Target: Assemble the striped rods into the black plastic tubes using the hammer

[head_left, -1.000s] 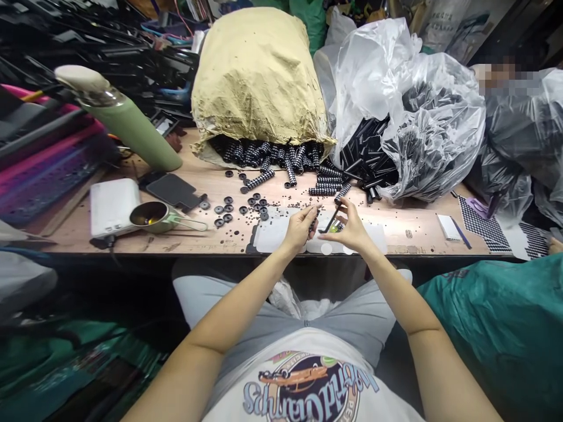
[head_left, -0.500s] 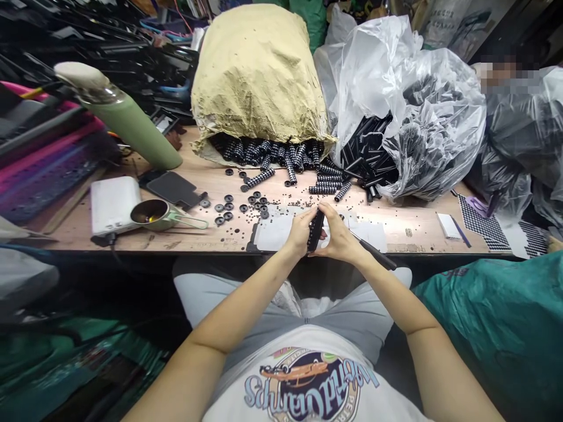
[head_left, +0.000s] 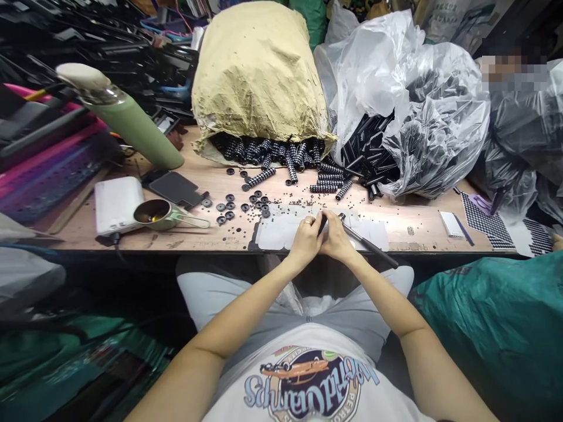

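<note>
Over the front edge of the bench, my left hand [head_left: 307,239] and my right hand [head_left: 336,239] are closed together around a black cylindrical piece [head_left: 322,222]. Only its dark upper end shows between the fingers; the palms and fingers cover most of it. A thin tool with a dark handle [head_left: 382,255] lies slanting beside my right hand, its handle jutting past the bench edge. Beneath and behind the hands are white sheets [head_left: 275,231]. Tiny dark bits and several black round caps [head_left: 229,206] are scattered just beyond.
A yellowish sack [head_left: 259,76] spills studded black cylinders [head_left: 290,167] at the back. Right of it, a clear plastic bag [head_left: 440,123] holds plain black tubes [head_left: 367,149]. A green bottle [head_left: 141,129], white box [head_left: 118,205] and handled cup [head_left: 153,214] stand left.
The black piece has turned from showing its long side to being mostly hidden in my hands. My fingers have drawn closer together around it.
</note>
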A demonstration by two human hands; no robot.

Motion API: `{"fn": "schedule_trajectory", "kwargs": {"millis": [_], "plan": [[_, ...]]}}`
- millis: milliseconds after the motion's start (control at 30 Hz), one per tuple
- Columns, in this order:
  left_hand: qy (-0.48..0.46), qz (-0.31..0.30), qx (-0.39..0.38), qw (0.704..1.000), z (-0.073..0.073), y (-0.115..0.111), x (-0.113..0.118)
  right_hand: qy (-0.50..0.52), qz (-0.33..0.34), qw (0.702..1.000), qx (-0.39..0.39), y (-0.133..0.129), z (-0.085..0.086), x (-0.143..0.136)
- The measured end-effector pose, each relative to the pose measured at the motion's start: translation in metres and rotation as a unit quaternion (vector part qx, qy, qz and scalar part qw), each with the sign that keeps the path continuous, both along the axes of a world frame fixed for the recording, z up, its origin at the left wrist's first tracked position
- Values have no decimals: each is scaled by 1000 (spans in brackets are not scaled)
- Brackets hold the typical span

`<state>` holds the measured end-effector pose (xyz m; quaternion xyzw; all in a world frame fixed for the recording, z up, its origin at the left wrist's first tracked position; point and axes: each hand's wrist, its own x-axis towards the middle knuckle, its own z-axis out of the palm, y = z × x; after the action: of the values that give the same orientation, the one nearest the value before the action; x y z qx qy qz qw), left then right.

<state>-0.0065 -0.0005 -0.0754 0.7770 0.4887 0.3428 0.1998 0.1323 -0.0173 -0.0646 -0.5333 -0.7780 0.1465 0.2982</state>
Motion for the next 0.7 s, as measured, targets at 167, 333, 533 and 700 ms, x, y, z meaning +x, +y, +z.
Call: {"fn": "schedule_trajectory", "kwargs": {"millis": [167, 333, 533, 700], "plan": [[159, -86, 67, 981, -13, 9, -13, -204, -211, 953, -81, -30, 12, 49], [222, -93, 97, 966, -6, 10, -22, -196, -255, 934, -158, -51, 39, 62], [259, -90, 91, 957, -2, 4, -20, -190, -226, 933, -204, -48, 46, 34], [259, -87, 76, 959, -2, -11, 4, -102, -199, 961, -162, -51, 68, 19]]}}
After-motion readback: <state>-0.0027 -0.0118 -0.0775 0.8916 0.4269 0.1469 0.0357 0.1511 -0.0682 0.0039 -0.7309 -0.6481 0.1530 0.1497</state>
